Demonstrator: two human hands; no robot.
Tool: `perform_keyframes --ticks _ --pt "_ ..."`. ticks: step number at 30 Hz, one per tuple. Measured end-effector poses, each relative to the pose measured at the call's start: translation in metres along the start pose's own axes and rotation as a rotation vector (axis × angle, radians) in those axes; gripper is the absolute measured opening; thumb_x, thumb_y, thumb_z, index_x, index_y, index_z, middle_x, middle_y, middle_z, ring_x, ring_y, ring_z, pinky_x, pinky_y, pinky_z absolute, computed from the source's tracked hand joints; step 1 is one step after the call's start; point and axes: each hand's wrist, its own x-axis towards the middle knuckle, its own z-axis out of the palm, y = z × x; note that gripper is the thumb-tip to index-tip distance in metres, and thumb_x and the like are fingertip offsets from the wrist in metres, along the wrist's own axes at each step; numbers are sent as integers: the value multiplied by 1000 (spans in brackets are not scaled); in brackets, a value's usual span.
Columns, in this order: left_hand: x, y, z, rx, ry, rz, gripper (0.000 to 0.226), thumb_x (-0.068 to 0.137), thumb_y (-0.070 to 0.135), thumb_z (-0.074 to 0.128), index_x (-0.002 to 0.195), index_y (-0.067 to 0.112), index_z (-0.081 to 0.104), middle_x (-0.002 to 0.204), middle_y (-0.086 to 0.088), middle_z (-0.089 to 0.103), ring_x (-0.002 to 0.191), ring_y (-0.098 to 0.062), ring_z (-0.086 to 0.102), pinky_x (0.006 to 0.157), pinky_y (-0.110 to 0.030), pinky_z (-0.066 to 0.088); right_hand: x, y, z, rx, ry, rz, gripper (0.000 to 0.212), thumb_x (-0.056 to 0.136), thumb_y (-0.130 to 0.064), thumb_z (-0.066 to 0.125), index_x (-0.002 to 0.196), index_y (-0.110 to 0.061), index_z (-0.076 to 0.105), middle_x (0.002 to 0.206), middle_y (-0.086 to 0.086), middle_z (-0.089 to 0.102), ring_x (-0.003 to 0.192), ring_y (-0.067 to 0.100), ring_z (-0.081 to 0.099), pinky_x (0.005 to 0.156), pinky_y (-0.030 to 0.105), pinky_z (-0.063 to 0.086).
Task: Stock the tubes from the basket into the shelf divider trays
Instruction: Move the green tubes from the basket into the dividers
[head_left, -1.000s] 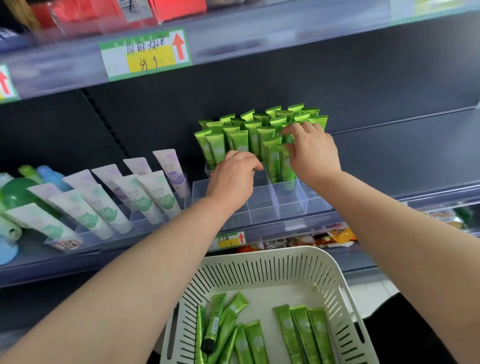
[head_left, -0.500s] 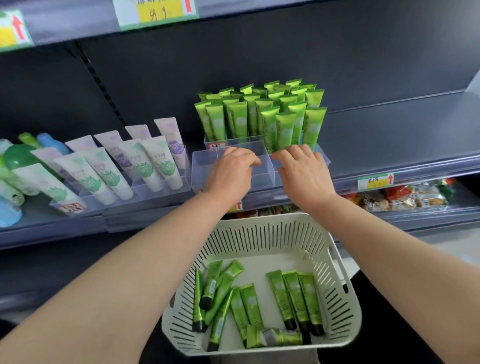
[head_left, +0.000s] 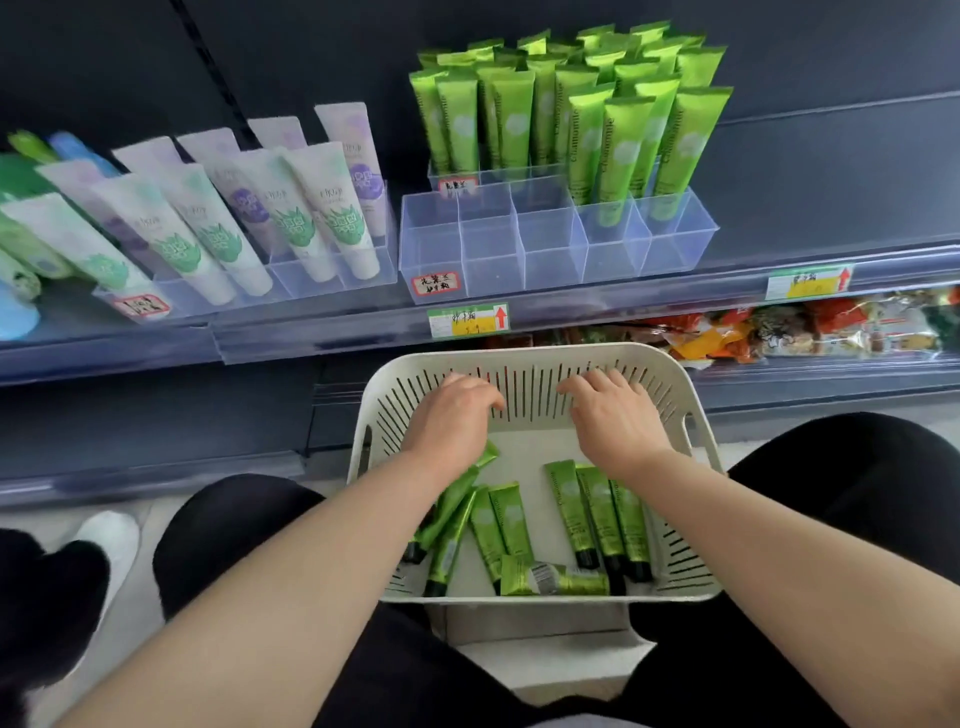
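Observation:
A cream slotted basket (head_left: 530, 358) rests on my lap with several green tubes (head_left: 602, 514) lying flat in it. Both hands hover inside the basket near its far wall, palms down, fingers loosely curled, holding nothing. My left hand (head_left: 452, 415) is above the left group of tubes, my right hand (head_left: 613, 415) above the right group. On the shelf a clear divider tray (head_left: 550, 249) stands with its front cells bare. Behind them several green tubes (head_left: 571, 114) stand upright in the tray's rear cells and a second tray.
Pale tubes with green and purple prints (head_left: 228, 218) lean in another clear tray to the left. Price tags (head_left: 467, 319) sit on the shelf rail. Snack packets (head_left: 779, 332) lie on the lower shelf at right. My knees in black flank the basket.
Both hands left the shelf tray and came down into the basket. The view tilted downward, so the basket and my lap now fill the lower half.

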Motion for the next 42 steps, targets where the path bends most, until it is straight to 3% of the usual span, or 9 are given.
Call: perform_keyframes --ticks 6,12,17,28,36,42 --pt "-37 -10 52 -58 -154 -120 33 92 0 56 114 23 67 123 5 62 119 -14 50 98 -32 43 -25 6 49 -33 -280 45 46 93 -12 51 135 -27 42 136 -2 48 129 21 39 107 41 31" --pt "-50 -10 78 -125 -245 -167 28 96 9 53 118 21 66 127 1 61 122 -16 50 103 -36 41 -28 11 82 -84 -522 49 40 96 -17 43 136 -23 42 136 3 45 125 23 40 100 43 36" --pt "-49 -15 82 -145 -254 -223 29 97 10 52 120 22 64 128 2 61 122 -15 50 105 -32 38 -20 14 100 -109 -568 10 43 90 -10 46 133 -17 43 134 5 47 124 26 41 101 45 37" --pt "-48 -12 88 -176 -320 -174 28 98 10 50 121 18 64 126 2 61 120 -17 50 100 -32 43 -5 20 115 -58 -625 -23 59 94 -42 42 147 -20 27 152 1 29 139 21 25 112 44 24" --pt "-48 -12 88 -150 -326 -172 27 97 12 52 121 20 64 126 3 61 120 -15 50 102 -32 43 11 20 108 -72 -652 36 62 92 -51 43 146 -25 29 143 2 41 131 25 32 103 46 29" --pt "-49 -11 87 -133 -318 -147 27 98 13 51 122 19 63 125 3 61 118 -15 50 100 -29 43 -4 21 111 -63 -644 21 68 88 -50 50 146 -22 28 145 3 35 131 26 32 104 46 30"
